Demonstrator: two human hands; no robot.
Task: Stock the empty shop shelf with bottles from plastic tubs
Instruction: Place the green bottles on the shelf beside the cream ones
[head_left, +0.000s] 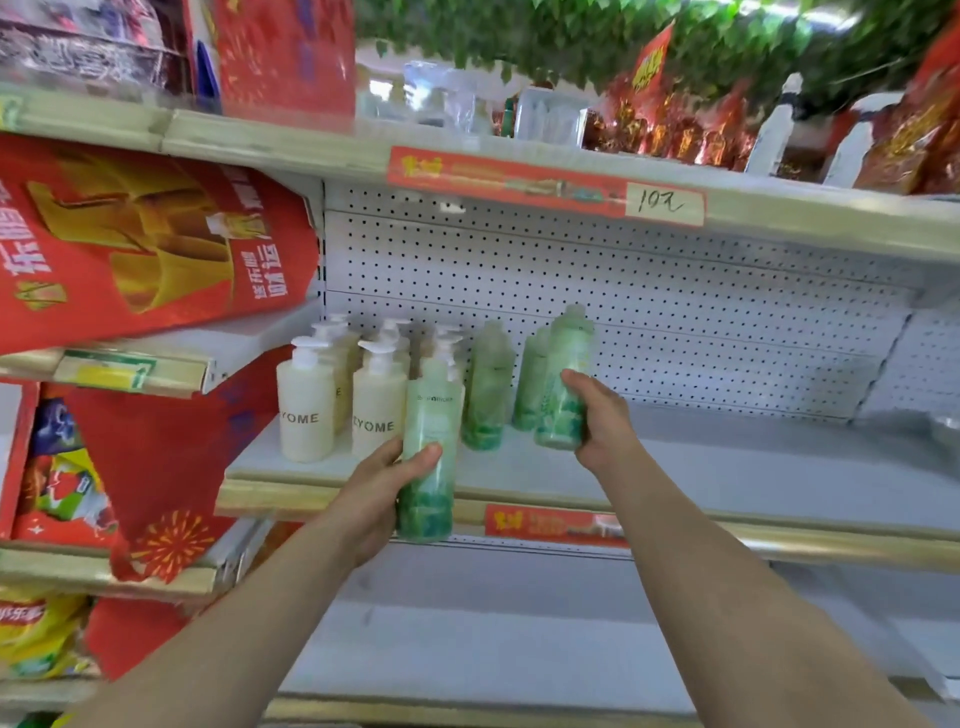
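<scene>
- Green bottles are filling both hands: the left hand (382, 488) is wrapping fingers and thumb round a pump-top bottle (432, 415), and the right hand (597, 421) is gripping a second green bottle (563, 364) by its lower half.
- That second green bottle is standing upright over the shelf (727, 467), just beside two green bottles (488, 389) toward the back; whether its base is touching the board I cannot tell.
- Cream pump bottles (306, 410) are sitting in rows at the shelf's left end.
- Down lower, the pump-top bottle is waiting in front of the shelf's front edge, left of the red price strip (550, 522).
- My call: the right one is going down first, so it is worth planting its base flat, snug against the green pair without nudging them; tall, narrow bottles are looking easy to topple.
- After that, the left one is needing a lift clear of the front lip, label facing out, lining up with the front cream row.
- Plenty of shelf board is showing toward the right end, so this job is looking early.
</scene>
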